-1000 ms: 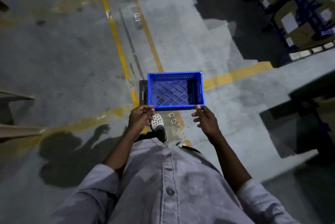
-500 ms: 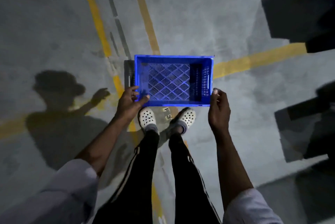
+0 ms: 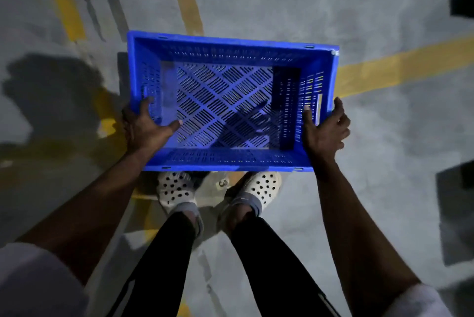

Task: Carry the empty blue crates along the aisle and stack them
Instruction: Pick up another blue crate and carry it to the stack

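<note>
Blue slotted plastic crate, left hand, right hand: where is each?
Blue slotted plastic crate [image 3: 223, 109]: head view, perforated floor.
Left hand [image 3: 146, 127]: head view, back of hand.
Right hand [image 3: 325, 129]: head view, back of hand.

Half a second on, both hands now clasp the blue crate [image 3: 230, 101]: the left hand [image 3: 147, 127] wraps over its left wall, thumb inside, and the right hand [image 3: 325, 128] closes on the right wall, where earlier they only reached its near corners.

Right hand's [image 3: 324, 129] fingers behind crate [image 3: 230, 45] wall
</note>
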The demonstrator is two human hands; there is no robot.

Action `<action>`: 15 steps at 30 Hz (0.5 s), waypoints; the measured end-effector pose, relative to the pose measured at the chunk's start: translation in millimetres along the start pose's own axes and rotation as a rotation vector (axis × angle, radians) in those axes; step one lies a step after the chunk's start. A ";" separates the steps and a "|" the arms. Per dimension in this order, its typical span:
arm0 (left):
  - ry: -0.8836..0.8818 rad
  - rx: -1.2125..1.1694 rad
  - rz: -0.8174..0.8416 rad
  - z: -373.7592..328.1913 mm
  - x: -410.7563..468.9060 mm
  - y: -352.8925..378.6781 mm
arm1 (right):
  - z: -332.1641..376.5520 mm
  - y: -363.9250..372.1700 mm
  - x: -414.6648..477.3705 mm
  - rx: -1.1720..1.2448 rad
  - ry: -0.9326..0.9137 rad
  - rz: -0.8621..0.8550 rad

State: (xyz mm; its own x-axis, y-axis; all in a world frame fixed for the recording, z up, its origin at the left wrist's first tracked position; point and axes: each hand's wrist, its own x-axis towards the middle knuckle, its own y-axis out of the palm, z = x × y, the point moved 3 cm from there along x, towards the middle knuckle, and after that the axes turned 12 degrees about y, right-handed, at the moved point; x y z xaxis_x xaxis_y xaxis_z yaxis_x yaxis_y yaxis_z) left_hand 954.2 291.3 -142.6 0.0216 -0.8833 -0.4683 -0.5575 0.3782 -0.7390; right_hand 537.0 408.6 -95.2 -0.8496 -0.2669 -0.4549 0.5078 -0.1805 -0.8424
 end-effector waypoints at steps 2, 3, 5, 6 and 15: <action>0.031 0.000 -0.027 0.0 6.9 5.5 | -1.2 15.4 21.5 -0.089 0.014 0.065; 0.039 0.014 -0.045 0.5 9.3 5.9 | 0.1 20.7 31.9 -0.102 0.008 0.114; 0.049 0.012 -0.078 -1.5 9.4 0.6 | 4.2 22.2 48.8 -0.015 0.012 0.195; 0.062 0.000 -0.090 -4.3 8.9 -5.3 | 6.5 19.8 54.6 0.050 0.015 0.212; 0.291 0.000 -0.086 -103.7 -61.3 -133.7 | 28.3 -133.0 -21.0 0.115 0.092 0.007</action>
State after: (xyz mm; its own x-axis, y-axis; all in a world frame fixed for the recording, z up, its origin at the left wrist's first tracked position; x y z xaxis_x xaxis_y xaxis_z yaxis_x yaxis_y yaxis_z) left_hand 941.4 266.2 35.2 -0.1694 -0.9545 -0.2455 -0.5639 0.2982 -0.7701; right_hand 491.3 411.4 34.6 -0.8530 -0.1818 -0.4892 0.5219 -0.2878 -0.8030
